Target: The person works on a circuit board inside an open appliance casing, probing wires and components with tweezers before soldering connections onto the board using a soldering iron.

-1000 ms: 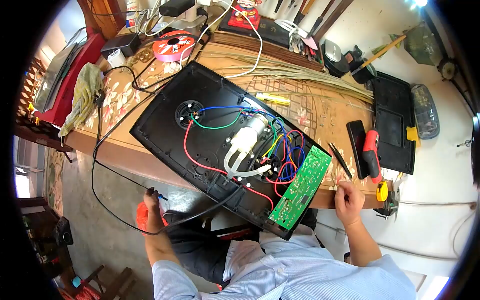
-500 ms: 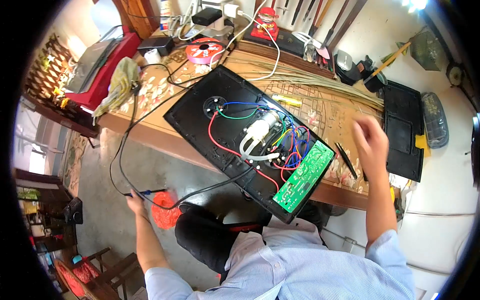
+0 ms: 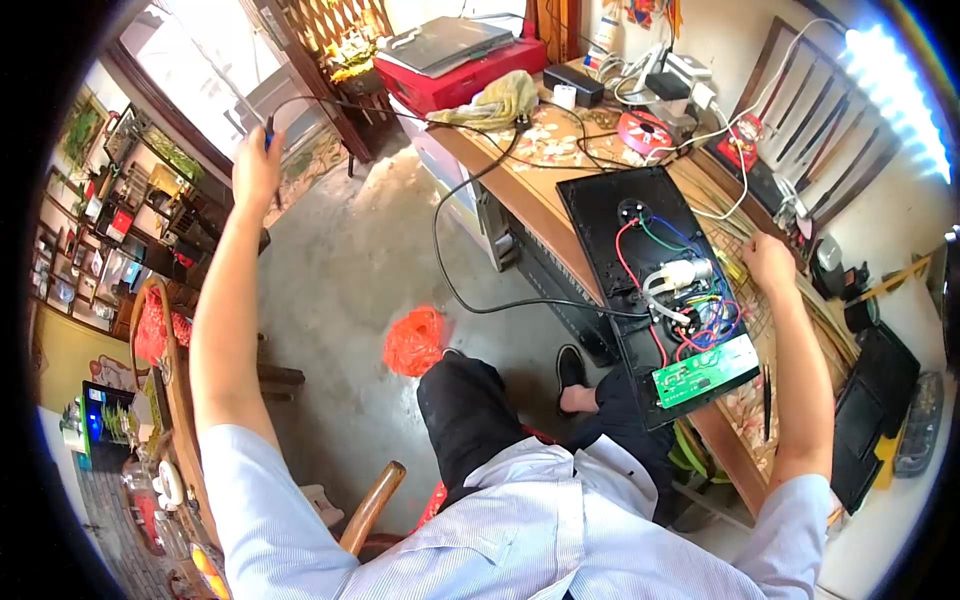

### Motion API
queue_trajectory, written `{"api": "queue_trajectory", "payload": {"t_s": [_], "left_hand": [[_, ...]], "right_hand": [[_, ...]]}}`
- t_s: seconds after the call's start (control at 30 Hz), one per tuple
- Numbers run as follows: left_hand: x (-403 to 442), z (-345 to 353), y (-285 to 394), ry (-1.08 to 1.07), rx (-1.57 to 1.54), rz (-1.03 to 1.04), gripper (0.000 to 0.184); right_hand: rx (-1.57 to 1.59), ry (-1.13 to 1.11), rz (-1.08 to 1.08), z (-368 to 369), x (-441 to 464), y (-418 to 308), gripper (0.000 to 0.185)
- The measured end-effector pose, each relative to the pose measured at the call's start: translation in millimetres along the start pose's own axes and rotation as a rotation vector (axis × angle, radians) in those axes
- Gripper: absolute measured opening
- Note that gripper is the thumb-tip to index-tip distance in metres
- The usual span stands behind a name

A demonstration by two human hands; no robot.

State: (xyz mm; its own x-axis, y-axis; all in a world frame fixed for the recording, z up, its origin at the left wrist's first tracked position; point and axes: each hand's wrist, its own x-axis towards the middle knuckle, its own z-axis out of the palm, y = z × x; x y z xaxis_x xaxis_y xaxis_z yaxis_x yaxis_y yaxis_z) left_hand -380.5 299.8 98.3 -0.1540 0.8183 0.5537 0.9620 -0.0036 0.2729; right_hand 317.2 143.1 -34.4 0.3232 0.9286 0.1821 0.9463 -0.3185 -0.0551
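My left hand (image 3: 257, 168) is raised out to the left, its fingers closed round a thin blue and black corded tool (image 3: 268, 136). My right hand (image 3: 770, 262) is closed beyond the right side of the black panel (image 3: 610, 240), beside the long dry stalks (image 3: 735, 268); whatever its fingers may hold is too small to make out. The panel lies over the table's front edge, inner side up. It bears a green circuit board (image 3: 708, 371), a white pump (image 3: 684, 273) with clear tubing, and coloured wires. A thick black cable (image 3: 560, 302) runs from the panel's left side.
A red-and-grey machine (image 3: 460, 75), a yellowish cloth (image 3: 500, 100) and a pink ribbon roll (image 3: 644, 133) stand towards the far end of the table (image 3: 540, 205). Black tweezers (image 3: 767, 400) lie near my right forearm. A red plastic bag (image 3: 414, 341) is on the floor.
The view has turned left. My left hand has lifted the corded tool up and away from the panel. My right hand has moved from the table's front edge to beyond the panel.
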Motion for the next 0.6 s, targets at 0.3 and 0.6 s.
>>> {"api": "queue_trajectory", "payload": {"t_s": [0.3,0.6], "left_hand": [[30.2,-72.0,136.6,0.320,0.022,0.589,0.025],[-63.3,-92.8,315.4,0.302,-0.352,1.222,0.035]], "right_hand": [[0.118,0.140,0.142,-30.7,-25.1,23.9,0.024],[0.886,0.109,0.262,-52.2,-67.3,67.2,0.017]]}}
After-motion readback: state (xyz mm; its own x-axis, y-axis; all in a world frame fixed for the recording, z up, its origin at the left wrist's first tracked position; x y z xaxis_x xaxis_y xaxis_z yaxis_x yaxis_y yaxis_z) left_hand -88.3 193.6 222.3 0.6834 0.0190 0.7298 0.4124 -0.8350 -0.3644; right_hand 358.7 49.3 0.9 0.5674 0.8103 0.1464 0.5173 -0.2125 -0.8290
